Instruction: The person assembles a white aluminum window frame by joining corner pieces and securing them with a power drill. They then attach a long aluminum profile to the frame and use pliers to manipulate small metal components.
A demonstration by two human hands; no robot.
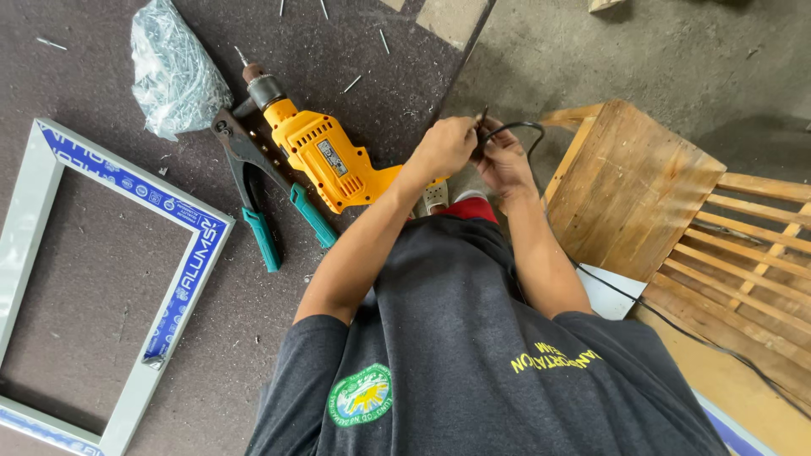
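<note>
- Black cord point(517, 127) sits pinched between both hands, just past the near edge of the dark mat point(101, 279) on the floor.
- Left hand point(446, 145) has its fingers closed tight on a small dark end of the cord; what that end is, I cannot tell.
- Right hand point(504, 160) is curled shut around the same cord, touching the left hand.
- From the fingers, the cord loops up and to the right, then runs back down along the right arm, toward the wooden pallet point(642, 194).
- Both hands are right on the cord, so neither is nearer.
- Yellow drill point(325, 160) lies just left of the left hand, its long body pointing up and left to the metal tip.
- Pliers with green handles point(262, 198) lie beside the drill, touching it.
- Farther left are a clear bag of small metal pins point(173, 72) and a grey metal frame point(182, 279).
- Grey concrete floor point(676, 59) is all around the pallet.
</note>
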